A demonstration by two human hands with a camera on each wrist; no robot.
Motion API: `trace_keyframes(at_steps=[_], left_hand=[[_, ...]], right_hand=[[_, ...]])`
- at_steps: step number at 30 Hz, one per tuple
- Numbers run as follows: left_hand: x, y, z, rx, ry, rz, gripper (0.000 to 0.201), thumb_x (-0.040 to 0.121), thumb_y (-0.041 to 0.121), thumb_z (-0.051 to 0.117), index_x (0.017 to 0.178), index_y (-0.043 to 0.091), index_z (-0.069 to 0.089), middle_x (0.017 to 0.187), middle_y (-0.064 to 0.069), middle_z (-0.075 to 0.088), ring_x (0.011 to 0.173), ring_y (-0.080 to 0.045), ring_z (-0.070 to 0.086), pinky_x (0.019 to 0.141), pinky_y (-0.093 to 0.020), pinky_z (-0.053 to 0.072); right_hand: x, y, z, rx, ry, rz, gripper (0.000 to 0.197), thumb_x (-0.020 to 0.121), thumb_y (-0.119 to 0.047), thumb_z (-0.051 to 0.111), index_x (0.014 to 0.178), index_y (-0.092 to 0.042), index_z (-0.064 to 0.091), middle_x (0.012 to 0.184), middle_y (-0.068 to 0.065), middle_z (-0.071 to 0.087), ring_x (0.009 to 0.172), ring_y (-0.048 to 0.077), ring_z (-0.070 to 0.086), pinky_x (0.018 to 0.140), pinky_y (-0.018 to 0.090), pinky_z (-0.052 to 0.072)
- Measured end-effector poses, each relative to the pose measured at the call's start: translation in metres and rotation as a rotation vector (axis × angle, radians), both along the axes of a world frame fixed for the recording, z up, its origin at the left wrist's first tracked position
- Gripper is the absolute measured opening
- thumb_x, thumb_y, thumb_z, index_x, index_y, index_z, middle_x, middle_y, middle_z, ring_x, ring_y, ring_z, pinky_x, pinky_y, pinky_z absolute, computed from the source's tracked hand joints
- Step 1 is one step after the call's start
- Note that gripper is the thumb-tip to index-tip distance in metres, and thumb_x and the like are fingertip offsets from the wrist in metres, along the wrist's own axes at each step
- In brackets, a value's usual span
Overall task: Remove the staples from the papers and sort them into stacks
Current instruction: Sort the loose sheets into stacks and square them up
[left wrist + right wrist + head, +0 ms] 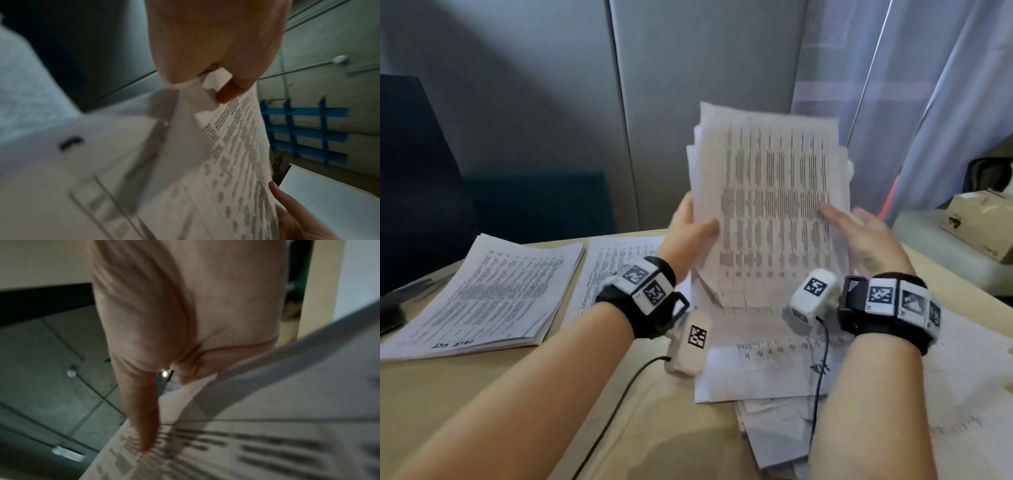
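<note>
Standing nearly upright above the middle of the desk, a sheaf of printed sheets was held between both hands, presumably so that its edges could be squared or its corner checked for a staple; no staple could be made out in any view. The left hand was clamped on the sheaf's left edge, thumb across the printed face and fingers behind, a pinch confirmed in the left wrist view. The right hand was laid flat against the right edge with straight fingers, steadying rather than gripping. At ten o'clock from the sheaf a squared stack of papers lay on the desk, likely already sorted, with another printed sheet just beside it. Beneath the forearms, at six o'clock, a loose heap of papers was spread, probably awaiting treatment. A cardboard box was seen at three o'clock.
</note>
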State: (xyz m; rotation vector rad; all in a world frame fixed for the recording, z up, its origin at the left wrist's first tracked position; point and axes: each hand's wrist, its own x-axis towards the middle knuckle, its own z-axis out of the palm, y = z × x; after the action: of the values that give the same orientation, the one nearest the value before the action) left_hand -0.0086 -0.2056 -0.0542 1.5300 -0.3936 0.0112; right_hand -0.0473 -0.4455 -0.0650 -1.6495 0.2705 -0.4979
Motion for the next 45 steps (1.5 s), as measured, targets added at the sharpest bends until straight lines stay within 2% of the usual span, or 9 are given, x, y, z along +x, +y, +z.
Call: trace_keyframes(at_steps=[3,7,11,15,23,29,34,38,45], left_hand=[[-0.003,0.039,0.033,-0.008,-0.248,0.168,0.042,0.087,-0.005,0.041,0.112,0.026,0.052,0.104,-0.001,0.065,0.092,-0.016,0.066,0.074,-0.032,0.058],[-0.007,0.097,0.058,-0.086,-0.443,0.267,0.047,0.09,-0.009,0.034,0.107,0.032,0.049,0.103,0.004,0.061,0.093,-0.004,0.064,0.079,-0.024,0.054],[0.004,0.147,0.033,0.036,-0.399,0.383,0.038,0.087,-0.007,0.038,0.104,0.025,0.046,0.1,0.002,0.058,0.084,0.001,0.062,0.072,-0.019,0.052],[0.021,0.175,-0.015,0.058,-0.19,0.444,0.033,0.084,0.0,0.044,0.109,0.022,0.046,0.104,-0.002,0.06,0.094,-0.014,0.063,0.082,-0.037,0.055],[0.036,0.164,-0.02,-0.154,-0.236,0.585,0.023,0.087,-0.011,0.028,0.089,0.01,0.038,0.084,0.001,0.044,0.066,0.002,0.046,0.057,-0.013,0.043],[0.053,0.177,-0.052,0.183,0.148,0.304,0.031,0.092,-0.006,0.041,0.113,0.012,0.056,0.108,-0.003,0.065,0.106,-0.022,0.061,0.09,-0.038,0.051],[0.055,0.19,-0.064,0.158,0.181,0.174,0.023,0.095,0.003,0.053,0.108,0.022,0.056,0.108,-0.004,0.07,0.092,-0.022,0.069,0.069,-0.033,0.058],[0.06,0.197,-0.057,0.086,0.215,0.044,0.026,0.091,-0.003,0.056,0.114,0.009,0.059,0.101,-0.011,0.073,0.089,-0.022,0.072,0.074,-0.029,0.059],[0.06,0.194,-0.064,-0.31,0.298,0.098,0.014,0.094,0.004,0.053,0.102,0.003,0.065,0.089,-0.007,0.07,0.075,-0.011,0.063,0.065,-0.015,0.055]], right_hand=[[0.014,0.038,0.024,0.126,-0.239,0.196,0.084,0.044,-0.062,0.088,0.11,-0.015,0.066,0.105,0.006,0.073,0.098,0.026,0.069,0.09,0.043,0.055],[0.036,0.119,0.048,0.124,-0.485,0.236,0.022,0.093,-0.019,0.063,0.114,-0.014,0.06,0.109,0.009,0.069,0.101,0.026,0.067,0.089,0.043,0.056],[0.051,0.169,0.033,0.089,-0.381,0.409,0.024,0.091,-0.02,0.067,0.113,-0.025,0.061,0.111,-0.003,0.071,0.104,0.015,0.068,0.09,0.034,0.055],[0.062,0.188,0.007,0.091,-0.224,0.491,0.042,0.074,-0.03,0.078,0.113,-0.02,0.066,0.109,0.0,0.074,0.103,0.017,0.069,0.097,0.042,0.052],[0.072,0.22,0.008,0.145,-0.265,0.466,0.019,0.087,-0.015,0.071,0.105,-0.01,0.068,0.1,0.008,0.075,0.092,0.023,0.072,0.079,0.039,0.06],[0.092,0.208,-0.033,-0.012,0.038,0.475,0.013,0.087,-0.015,0.07,0.1,-0.017,0.07,0.108,0.008,0.073,0.103,0.025,0.068,0.099,0.051,0.05],[0.099,0.197,-0.03,0.078,0.044,0.288,0.009,0.094,-0.007,0.061,0.097,-0.014,0.066,0.095,0.003,0.071,0.089,0.02,0.068,0.076,0.031,0.057],[0.105,0.176,-0.034,0.221,0.119,0.18,0.017,0.089,-0.008,0.069,0.106,-0.005,0.065,0.101,0.008,0.072,0.083,0.017,0.066,0.062,0.025,0.054],[0.12,0.168,-0.057,0.355,0.343,0.202,0.035,0.083,-0.02,0.074,0.111,0.001,0.067,0.112,0.011,0.07,0.11,0.03,0.062,0.089,0.049,0.053]])
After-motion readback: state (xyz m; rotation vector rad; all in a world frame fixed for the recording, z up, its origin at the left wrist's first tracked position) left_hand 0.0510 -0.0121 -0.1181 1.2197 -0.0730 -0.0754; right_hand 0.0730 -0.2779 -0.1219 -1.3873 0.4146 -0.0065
